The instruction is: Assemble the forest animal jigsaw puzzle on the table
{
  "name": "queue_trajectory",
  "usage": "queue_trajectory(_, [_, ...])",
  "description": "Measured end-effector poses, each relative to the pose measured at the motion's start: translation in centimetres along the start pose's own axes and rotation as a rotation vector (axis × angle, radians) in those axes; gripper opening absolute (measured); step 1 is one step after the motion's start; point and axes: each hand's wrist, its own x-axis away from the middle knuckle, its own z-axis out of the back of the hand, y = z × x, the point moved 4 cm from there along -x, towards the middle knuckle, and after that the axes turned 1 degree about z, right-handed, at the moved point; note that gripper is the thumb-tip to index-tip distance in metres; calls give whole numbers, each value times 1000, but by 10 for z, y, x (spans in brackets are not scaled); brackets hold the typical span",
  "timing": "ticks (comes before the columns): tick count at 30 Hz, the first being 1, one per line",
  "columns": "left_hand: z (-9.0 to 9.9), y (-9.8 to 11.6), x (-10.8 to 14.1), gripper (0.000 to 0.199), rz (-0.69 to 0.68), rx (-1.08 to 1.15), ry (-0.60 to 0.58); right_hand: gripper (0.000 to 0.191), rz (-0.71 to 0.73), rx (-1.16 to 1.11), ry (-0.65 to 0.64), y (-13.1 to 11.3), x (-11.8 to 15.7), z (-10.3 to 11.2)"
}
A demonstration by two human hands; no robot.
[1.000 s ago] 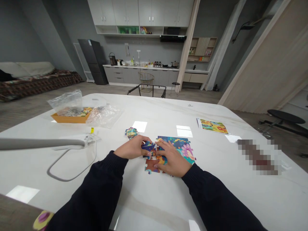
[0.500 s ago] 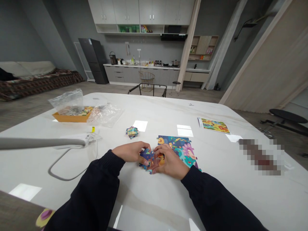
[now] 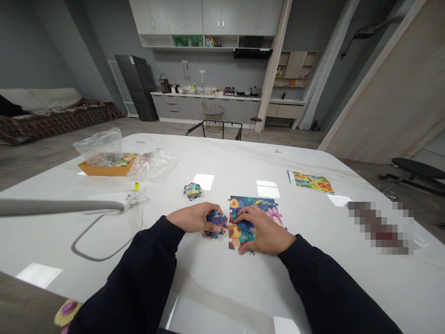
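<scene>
My left hand (image 3: 197,219) is closed on a small bunch of dark blue jigsaw pieces (image 3: 217,223), thumb on top, just left of the partly joined jigsaw puzzle (image 3: 239,202). Over that puzzle lies my right hand (image 3: 262,229), palm down with thumb and fingers apart. Its fingertips touch the joined pieces, and the palm hides much of the lower right part. A dog-like orange figure shows at the puzzle's lower left. Farther back on the table sits a loose pile of jigsaw pieces (image 3: 192,190).
On the white table (image 3: 208,292), a yellow box (image 3: 104,170) with plastic wrapping stands at the back left. A grey lamp-like arm (image 3: 62,205) with a cable reaches in from the left. A picture sheet (image 3: 311,181) and a blurred-out object (image 3: 380,228) lie to the right.
My right hand has moved right, from the puzzle's left edge onto the puzzle. The pieces in my left hand, earlier between both hands, are now apart from my right hand.
</scene>
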Motion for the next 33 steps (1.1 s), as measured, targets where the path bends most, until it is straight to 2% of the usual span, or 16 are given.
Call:
queue_trajectory(3, [-3, 5, 0, 34, -43, -72, -5, 66, 3, 53, -19, -2, 3, 3])
queue_trajectory(6, [-7, 4, -3, 35, -14, 13, -16, 59, 17, 52, -19, -5, 3, 1])
queue_trajectory(10, [-8, 0, -8, 42, -12, 138, 35, 62, -13, -31, 49, -3, 0, -2])
queue_trajectory(16, [-12, -7, -15, 49, 9, 188, 69, 44, -71, -49, 88, -2, -3, -6])
queue_trajectory(18, [-14, -11, -22, 47, -5, 166, 145, 39, -72, -33, 146, 1, -4, -7])
queue_trajectory(21, [-13, -13, -39, 43, -78, 77, 372, 34, -106, 83, 271, 12, -6, -8])
queue_trajectory(24, [-12, -10, -60, 44, -152, -101, 528, 41, -177, 204, 359, 29, -7, -11])
queue_trajectory(28, [-8, -2, -80, 35, -163, -289, 501, 59, -272, 216, 369, 47, -6, -18])
queue_trajectory(33, [-8, 8, -83, 27, -180, -355, 531, 67, -293, 186, 389, 53, -6, -22])
